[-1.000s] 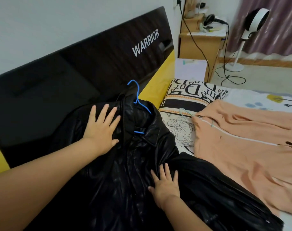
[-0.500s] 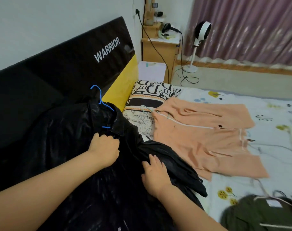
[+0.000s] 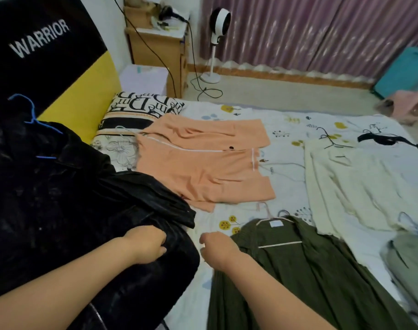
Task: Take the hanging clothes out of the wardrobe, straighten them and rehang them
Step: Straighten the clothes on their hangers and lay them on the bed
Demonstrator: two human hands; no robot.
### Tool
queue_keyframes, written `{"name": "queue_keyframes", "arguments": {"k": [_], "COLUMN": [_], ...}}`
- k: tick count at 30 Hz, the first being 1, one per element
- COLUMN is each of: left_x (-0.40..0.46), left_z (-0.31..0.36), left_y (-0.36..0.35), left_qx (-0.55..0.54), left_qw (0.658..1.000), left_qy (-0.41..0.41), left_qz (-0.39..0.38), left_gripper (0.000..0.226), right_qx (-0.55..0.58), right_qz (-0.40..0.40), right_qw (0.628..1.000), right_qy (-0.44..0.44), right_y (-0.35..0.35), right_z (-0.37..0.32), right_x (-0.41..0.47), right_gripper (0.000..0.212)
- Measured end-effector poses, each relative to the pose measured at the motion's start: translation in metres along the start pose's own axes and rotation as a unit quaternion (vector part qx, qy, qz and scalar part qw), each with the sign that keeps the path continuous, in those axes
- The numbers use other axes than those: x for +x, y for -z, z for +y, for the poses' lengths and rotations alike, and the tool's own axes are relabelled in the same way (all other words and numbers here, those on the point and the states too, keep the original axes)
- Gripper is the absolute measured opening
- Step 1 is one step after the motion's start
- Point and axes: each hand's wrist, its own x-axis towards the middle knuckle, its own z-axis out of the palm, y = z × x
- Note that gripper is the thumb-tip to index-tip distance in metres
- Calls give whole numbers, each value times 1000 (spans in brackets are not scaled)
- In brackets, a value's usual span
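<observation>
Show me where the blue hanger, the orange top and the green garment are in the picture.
blue hanger (image 3: 32,115): head view, on the stem just below its hook.
orange top (image 3: 203,170): head view, on the middle of its front.
green garment (image 3: 310,270): head view, on the front below the collar.

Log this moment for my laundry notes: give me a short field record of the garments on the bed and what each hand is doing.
black jacket: on the bed's left side, on a blue hanger
orange top: flat, partly over the pillow
green garment: on a pale hanger, lower right
cream garment: spread on the right
left hand: fingers curled, gripping the black jacket's fabric
right hand: loosely curled, holding nothing, at the green garment's edge
</observation>
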Motion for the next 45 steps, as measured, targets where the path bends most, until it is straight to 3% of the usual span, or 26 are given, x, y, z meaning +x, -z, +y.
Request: {"name": "queue_keyframes", "arguments": {"k": [8, 13, 20, 26, 29, 32, 35, 37, 41, 45], "left_x": [79, 137, 228, 291, 302, 293, 271, 256, 216, 172], "left_z": [137, 195, 237, 239, 240, 242, 242, 241, 237, 236], "left_y": [-58, -102, -134, -143, -146, -141, -139, -139, -125, -104], "left_qx": [-66, -108, -146, -142, -141, -141, -158, -194, -238, -265], "left_qw": [997, 994, 983, 976, 975, 970, 961, 949, 929, 924], "left_qy": [-34, -30, 68, 122, 128, 122, 102, 85, 57, 42], "left_qz": [-18, -13, 88, 107, 116, 156, 201, 232, 277, 273], "left_gripper": [34, 15, 60, 62, 60, 42, 25, 26, 26, 33], "right_qx": [7, -4, 4, -3, 4, -7, -54, -41, -5, 29], "right_qz": [-37, -24, 66, 139, 103, 106, 159, 207, 315, 338], "right_qw": [992, 984, 976, 973, 976, 974, 966, 956, 925, 916], "right_qy": [-119, -178, -206, -183, -191, -198, -199, -204, -212, -217], "right_y": [-39, -59, -69, -61, -63, -65, -68, -73, -67, -52], "right_z": [184, 282, 370, 410, 422, 421, 411, 404, 383, 359], "right_x": [-33, -28, 27, 89, 106, 105, 91, 78, 40, -11], "right_gripper": [32, 39, 56, 76, 91, 76, 46, 35, 28, 34]}}
